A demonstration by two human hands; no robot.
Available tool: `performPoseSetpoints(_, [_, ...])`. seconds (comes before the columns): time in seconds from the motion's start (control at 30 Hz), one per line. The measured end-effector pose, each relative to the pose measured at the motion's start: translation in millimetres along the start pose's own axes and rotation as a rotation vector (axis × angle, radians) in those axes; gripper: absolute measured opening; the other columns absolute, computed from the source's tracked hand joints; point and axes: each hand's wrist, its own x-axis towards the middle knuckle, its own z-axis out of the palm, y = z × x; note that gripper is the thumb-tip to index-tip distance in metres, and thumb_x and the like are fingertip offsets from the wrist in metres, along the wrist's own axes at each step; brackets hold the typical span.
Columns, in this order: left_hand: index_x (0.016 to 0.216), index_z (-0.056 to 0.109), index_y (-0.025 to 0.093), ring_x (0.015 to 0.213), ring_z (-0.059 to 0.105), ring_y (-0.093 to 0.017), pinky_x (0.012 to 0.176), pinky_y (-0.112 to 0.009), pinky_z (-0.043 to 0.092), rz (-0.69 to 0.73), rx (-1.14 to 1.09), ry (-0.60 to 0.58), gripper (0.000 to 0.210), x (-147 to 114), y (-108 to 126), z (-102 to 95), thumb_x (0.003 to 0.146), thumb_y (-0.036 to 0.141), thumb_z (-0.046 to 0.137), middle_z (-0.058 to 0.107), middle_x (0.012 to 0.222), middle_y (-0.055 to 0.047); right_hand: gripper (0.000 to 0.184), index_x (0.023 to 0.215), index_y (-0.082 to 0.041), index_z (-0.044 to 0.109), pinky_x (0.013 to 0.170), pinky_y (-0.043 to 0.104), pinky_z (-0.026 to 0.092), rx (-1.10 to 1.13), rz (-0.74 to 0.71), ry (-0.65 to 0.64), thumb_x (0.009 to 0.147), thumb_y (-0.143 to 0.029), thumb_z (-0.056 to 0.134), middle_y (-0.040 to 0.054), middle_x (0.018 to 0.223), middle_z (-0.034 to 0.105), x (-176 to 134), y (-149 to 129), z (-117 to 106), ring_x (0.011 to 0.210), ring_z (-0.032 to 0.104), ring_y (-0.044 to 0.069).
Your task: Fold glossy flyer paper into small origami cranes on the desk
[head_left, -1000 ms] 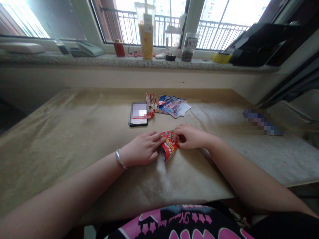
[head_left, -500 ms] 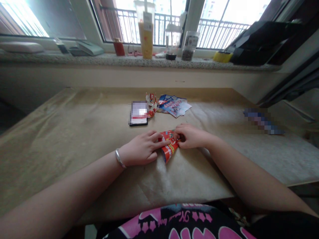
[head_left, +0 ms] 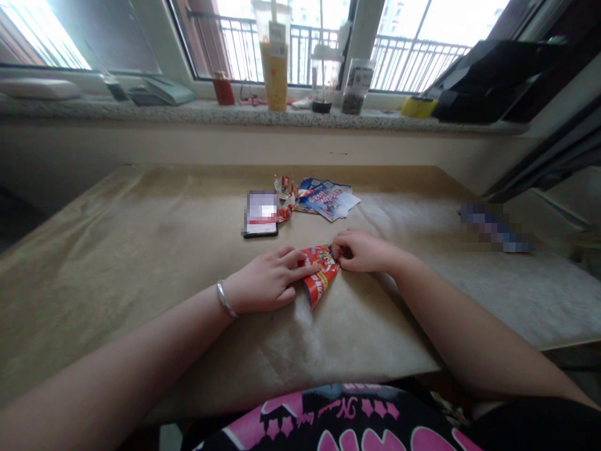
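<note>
A folded red printed paper (head_left: 322, 282) lies on the table between my hands, with yellow and white lettering and a dark blue edge. My left hand (head_left: 268, 277), with a silver bracelet at the wrist, rests on its left side; the fingers are stretched out and the index finger presses on it. At the upper right corner of the paper, my right hand (head_left: 359, 250) has its thumb and fingers curled together on the edge. The fingertips there are partly hidden.
Beyond my hands lie a phone (head_left: 261, 216), a crumpled red and white wrapper (head_left: 285, 194) and several blue printed cards (head_left: 331, 199). A blurred blue item (head_left: 495, 228) lies at the right. On the windowsill (head_left: 178, 116) stand a tall yellow drink cup (head_left: 276, 75) and other containers.
My right hand has shifted slightly up along the paper's right edge, uncovering more of its printed face. My left hand stays in place on it.
</note>
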Motion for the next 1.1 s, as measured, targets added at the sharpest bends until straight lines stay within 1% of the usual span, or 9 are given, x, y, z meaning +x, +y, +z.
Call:
performPoseSetpoints(0.2, [0.144,0.036,0.026,0.112,0.045,-0.024,0.104,-0.041,0.033,0.006,-0.002,-0.006,0.057,0,0,-0.3,0.088,0.026,0.046,0.051,0.128,-0.009,0.014,0.077,-0.019,0.067,0.07,0.028,0.04,-0.008,0.049,0.027,0.069,-0.015,0.057,0.0035,0.076,0.066,0,6,1,0.075,0.056,0.018])
performPoseSetpoints(0.4, [0.145,0.035,0.024,0.112,0.044,-0.024,0.104,-0.041,0.033,0.005,0.01,-0.028,0.056,1,0,-1.1,0.089,0.026,0.044,0.049,0.128,-0.01,0.013,0.076,-0.019,0.066,0.065,0.026,0.039,-0.006,0.088,0.037,0.069,-0.016,0.056,0.004,0.077,0.065,1,10,2,0.071,0.055,0.017])
performPoseSetpoints(0.63, [0.145,0.034,0.024,0.113,0.043,-0.025,0.104,-0.041,0.033,0.001,0.004,-0.043,0.057,1,1,-2.1,0.09,0.027,0.044,0.048,0.13,-0.01,0.012,0.076,-0.019,0.065,0.064,0.027,0.039,-0.041,0.114,0.044,0.069,-0.018,0.055,0.0044,0.077,0.066,2,12,2,0.072,0.055,0.017])
performPoseSetpoints(0.77, [0.145,0.034,0.024,0.112,0.044,-0.025,0.104,-0.041,0.034,-0.002,0.005,-0.043,0.057,1,1,-2.2,0.089,0.027,0.044,0.048,0.129,-0.01,0.02,0.087,-0.019,0.064,0.061,0.025,0.039,-0.003,0.189,0.046,0.069,-0.018,0.056,0.0031,0.079,0.067,1,10,1,0.068,0.055,0.015])
performPoseSetpoints(0.87, [0.145,0.035,0.025,0.11,0.044,-0.024,0.103,-0.04,0.035,0.001,0.007,-0.037,0.057,1,1,-2.3,0.089,0.027,0.044,0.049,0.127,-0.01,0.025,0.094,-0.019,0.063,0.063,0.025,0.04,0.012,0.228,0.056,0.07,-0.019,0.056,0.0031,0.083,0.067,0,10,0,0.07,0.057,0.015])
performPoseSetpoints(1.1, [0.146,0.033,0.025,0.111,0.043,-0.025,0.103,-0.041,0.034,0.0,0.005,-0.047,0.057,1,0,-2.1,0.09,0.028,0.043,0.049,0.126,-0.01,0.024,0.095,-0.02,0.062,0.068,0.026,0.042,0.02,0.274,0.06,0.071,-0.019,0.057,0.0035,0.086,0.067,-1,11,-2,0.075,0.059,0.016])
